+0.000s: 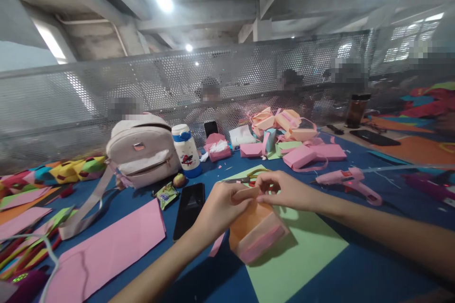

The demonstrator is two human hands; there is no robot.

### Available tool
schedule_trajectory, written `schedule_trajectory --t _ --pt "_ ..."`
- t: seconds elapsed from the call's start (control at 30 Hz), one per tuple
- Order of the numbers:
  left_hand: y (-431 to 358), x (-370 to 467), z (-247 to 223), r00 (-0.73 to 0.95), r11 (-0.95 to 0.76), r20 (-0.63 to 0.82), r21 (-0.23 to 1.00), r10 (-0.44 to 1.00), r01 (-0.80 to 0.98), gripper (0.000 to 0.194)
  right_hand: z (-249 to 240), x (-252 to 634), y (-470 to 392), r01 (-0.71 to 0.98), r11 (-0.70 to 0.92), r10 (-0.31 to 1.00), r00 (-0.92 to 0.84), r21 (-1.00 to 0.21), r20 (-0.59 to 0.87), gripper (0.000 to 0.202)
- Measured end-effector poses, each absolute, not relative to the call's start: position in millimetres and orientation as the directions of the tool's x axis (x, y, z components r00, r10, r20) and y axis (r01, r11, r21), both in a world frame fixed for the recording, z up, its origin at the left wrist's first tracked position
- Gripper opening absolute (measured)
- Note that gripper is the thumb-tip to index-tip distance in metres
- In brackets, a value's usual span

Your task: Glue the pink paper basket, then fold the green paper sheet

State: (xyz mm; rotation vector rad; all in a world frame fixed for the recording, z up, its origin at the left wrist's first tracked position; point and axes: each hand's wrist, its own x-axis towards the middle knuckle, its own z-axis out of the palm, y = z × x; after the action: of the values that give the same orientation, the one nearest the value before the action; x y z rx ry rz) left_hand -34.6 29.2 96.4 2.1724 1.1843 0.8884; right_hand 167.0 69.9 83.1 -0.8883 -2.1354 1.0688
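An orange and pink folded paper box (261, 239) is tilted over a light green sheet (305, 251). My left hand (223, 206) pinches the box's upper edge, fingers closed. At the same edge, on the right, my right hand (280, 189) also grips the paper between thumb and fingers. Both hands nearly meet at the top of the box. Behind them lie scissors (240, 180), partly hidden by my hands. A narrow pink paper strip (216, 246) shows just left of the box.
A pink glue gun (350, 182) lies right of my hands. To the left are a black phone (189, 210), a pink paper stack (113, 251), a backpack (142, 151) and a bottle (186, 151). Finished-looking paper bags (309, 156) cluster before a perforated metal partition (227, 80); people sit beyond.
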Motion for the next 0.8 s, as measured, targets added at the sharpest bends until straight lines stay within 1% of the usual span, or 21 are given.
schedule_trajectory --t 0.27,0.43,0.67,0.8 --pt "31 -34 97 0.407 -0.484 0.291 0.695 0.866 0.532 0.024 81 170 72 0.264 0.462 0.748 -0.629 -0.847 0.213 0.021" --pt "31 -35 95 0.386 -0.466 0.284 0.694 0.877 0.548 0.023 83 176 72 0.252 0.488 0.746 -0.618 -0.836 0.249 0.017" --pt "32 -35 96 0.381 -0.473 0.297 0.688 0.876 0.551 0.02 85 173 67 0.3 0.495 0.78 -0.567 -0.815 0.265 0.014" --pt "31 -35 96 0.385 -0.483 0.307 0.679 0.871 0.552 0.02 83 170 66 0.307 0.528 0.778 -0.549 -0.792 0.305 0.009"
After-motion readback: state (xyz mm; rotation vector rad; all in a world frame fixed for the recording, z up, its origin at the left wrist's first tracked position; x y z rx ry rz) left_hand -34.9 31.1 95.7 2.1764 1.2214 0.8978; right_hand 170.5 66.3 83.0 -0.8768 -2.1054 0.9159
